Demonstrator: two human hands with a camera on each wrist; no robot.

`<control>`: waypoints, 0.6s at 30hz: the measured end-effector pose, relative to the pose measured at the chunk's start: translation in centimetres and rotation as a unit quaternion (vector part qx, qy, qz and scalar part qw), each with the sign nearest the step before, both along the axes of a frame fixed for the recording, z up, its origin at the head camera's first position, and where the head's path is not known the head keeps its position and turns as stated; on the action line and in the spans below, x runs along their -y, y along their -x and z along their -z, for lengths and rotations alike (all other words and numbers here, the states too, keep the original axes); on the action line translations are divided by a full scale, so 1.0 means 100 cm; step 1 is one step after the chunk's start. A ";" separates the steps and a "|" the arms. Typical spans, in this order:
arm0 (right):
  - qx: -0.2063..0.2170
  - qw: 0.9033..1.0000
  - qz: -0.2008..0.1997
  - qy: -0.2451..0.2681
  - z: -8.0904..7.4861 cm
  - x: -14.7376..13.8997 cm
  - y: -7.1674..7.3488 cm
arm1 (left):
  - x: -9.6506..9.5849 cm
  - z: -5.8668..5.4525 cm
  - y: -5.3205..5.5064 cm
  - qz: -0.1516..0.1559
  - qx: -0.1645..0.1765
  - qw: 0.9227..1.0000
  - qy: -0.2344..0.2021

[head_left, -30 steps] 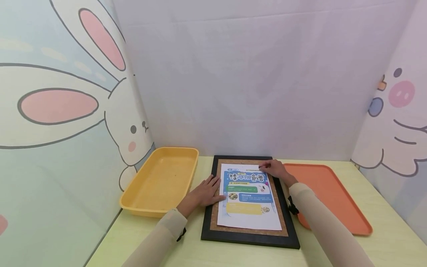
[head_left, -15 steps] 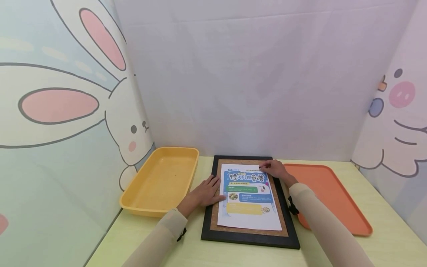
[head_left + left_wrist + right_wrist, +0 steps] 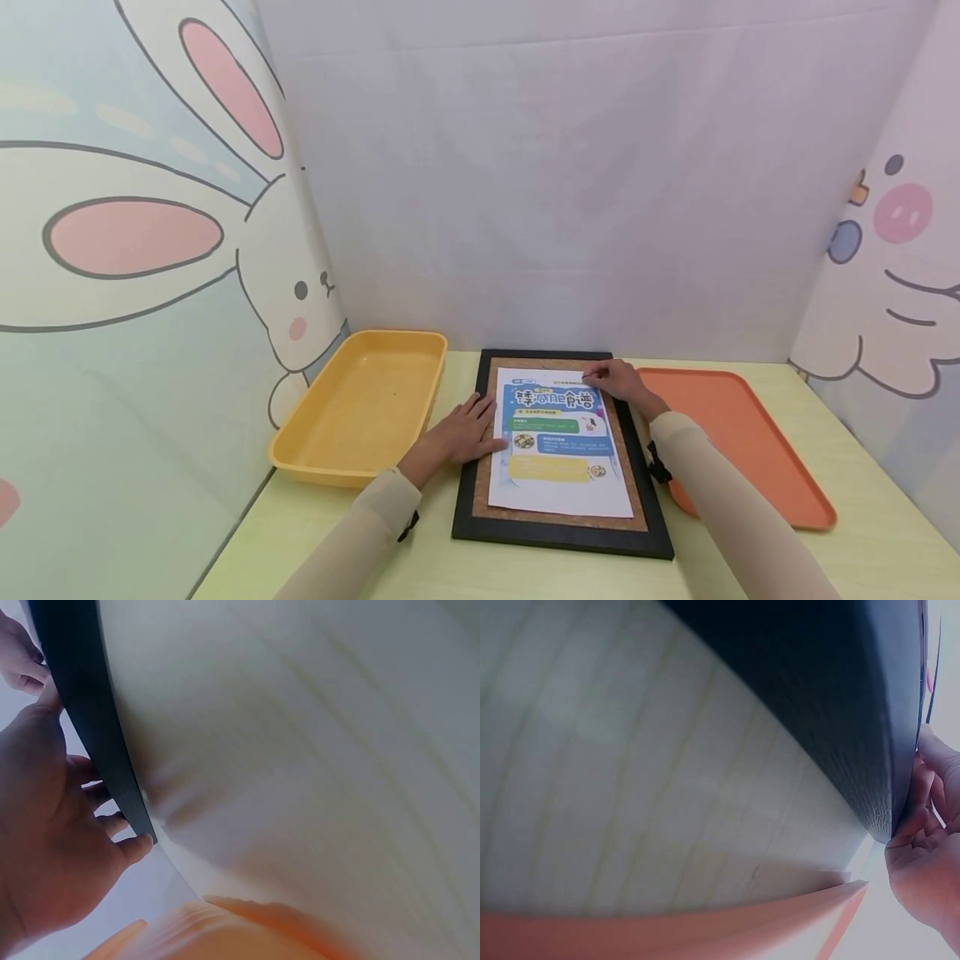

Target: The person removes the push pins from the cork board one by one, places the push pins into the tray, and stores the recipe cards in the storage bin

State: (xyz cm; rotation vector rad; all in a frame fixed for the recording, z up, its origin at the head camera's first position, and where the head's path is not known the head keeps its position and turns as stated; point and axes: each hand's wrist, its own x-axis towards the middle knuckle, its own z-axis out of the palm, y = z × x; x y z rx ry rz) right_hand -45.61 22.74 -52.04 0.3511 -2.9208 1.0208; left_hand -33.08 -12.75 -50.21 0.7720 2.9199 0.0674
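A sheet of printed paper point(image 3: 561, 496) with blue, green and yellow panels lies on a cork board point(image 3: 480, 492) with a black frame point(image 3: 562, 540). My left hand point(image 3: 467, 432) rests with spread fingers over the board's left edge, its thumb reaching onto the paper's edge. At the paper's upper right corner, my right hand point(image 3: 618, 379) pinches a small dark pin-like thing point(image 3: 587, 375); its fingers hide most of it. In the left wrist view, the left hand point(image 3: 64, 825) lies along the black frame point(image 3: 90, 697). The right hand point(image 3: 934, 832) is by the frame's far corner in the right wrist view.
Left of the board stands a yellow tray point(image 3: 360, 408) with raised sides. An orange tray point(image 3: 738, 442) lies at the right, partly under the right forearm. The pale table point(image 3: 442, 575) meets a white cloth wall point(image 3: 555, 208) behind the board.
My right fingers shift very slightly at the paper's upper right corner. The left hand, paper, board and trays keep their places.
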 end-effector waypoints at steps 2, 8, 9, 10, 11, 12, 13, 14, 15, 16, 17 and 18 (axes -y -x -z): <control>0.000 1.000 0.000 0.001 0.000 0.000 0.000 | 0.000 0.001 0.000 -0.002 -0.001 1.000 -0.004; -0.003 1.000 0.001 0.004 0.000 0.001 -0.001 | 0.001 0.003 0.001 -0.005 -0.002 1.000 -0.008; -0.004 1.000 0.001 0.004 0.000 0.001 -0.001 | 0.001 0.003 0.001 -0.005 -0.002 1.000 -0.008; -0.004 1.000 0.002 0.005 0.000 0.001 -0.001 | 0.001 0.004 0.002 -0.004 -0.002 1.000 -0.007; -0.005 1.000 0.001 0.005 -0.001 0.001 -0.001 | 0.001 0.003 0.002 -0.004 -0.002 1.000 -0.006; -0.006 1.000 0.001 0.004 -0.001 0.001 -0.002 | 0.001 0.003 0.002 -0.004 -0.002 1.000 -0.007; -0.007 1.000 0.000 0.004 -0.001 0.001 -0.002 | 0.001 0.004 0.002 -0.004 -0.002 1.000 -0.007; -0.008 1.000 -0.002 0.005 -0.001 0.001 -0.002 | 0.001 0.004 0.002 -0.003 -0.001 1.000 -0.008; -0.009 1.000 -0.003 0.005 -0.001 0.001 -0.002 | 0.001 0.005 0.002 -0.003 0.000 1.000 -0.007; -0.010 1.000 -0.005 0.005 -0.001 0.001 -0.002 | 0.001 0.004 0.002 -0.003 0.000 1.000 -0.007; -0.011 1.000 -0.006 0.006 -0.001 0.001 -0.002 | 0.001 0.003 0.002 -0.002 0.001 1.000 -0.004; -0.010 1.000 -0.008 0.007 -0.001 0.001 -0.002 | 0.001 0.003 0.002 -0.001 0.003 1.000 0.000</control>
